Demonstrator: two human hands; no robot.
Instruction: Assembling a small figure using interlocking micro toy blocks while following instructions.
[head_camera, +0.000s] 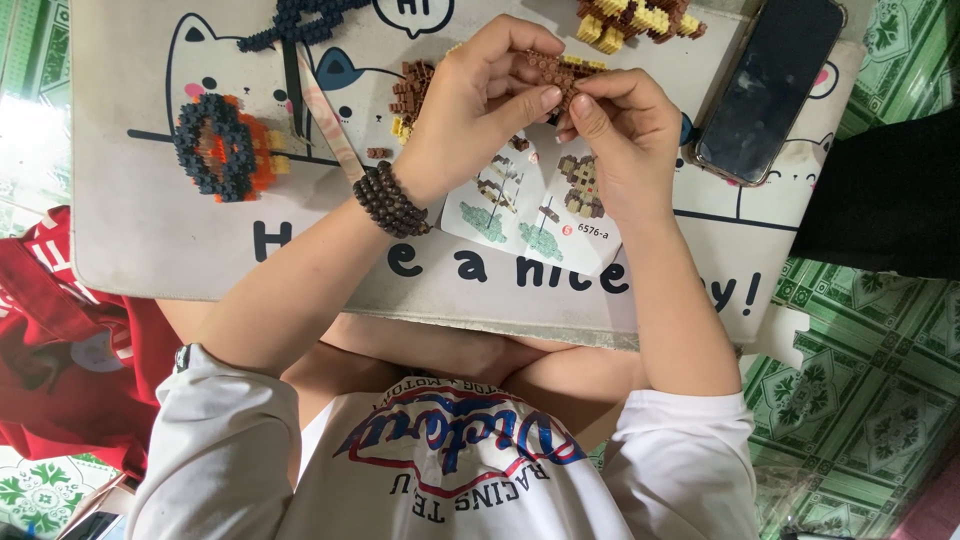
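Observation:
Both hands meet over a small white lap table (140, 240) printed with cartoon cats. My left hand (470, 110), with a dark bead bracelet (390, 200) at the wrist, and my right hand (620, 140) together pinch a small brown and yellow brick assembly (555, 70). Under the hands lies a folded instruction leaflet (530, 225) with pictures of brick parts. A brown and tan brick piece (408, 95) sits just left of my left hand.
A dark blue and orange brick ring (222, 148) lies at the table's left. A dark blue brick strip (295, 22), a thin tool (330, 125), a yellow-brown brick cluster (630, 20) and a black phone (770, 85) lie along the far side. Red cloth (70, 340) left; green patterned floor (850, 380) right.

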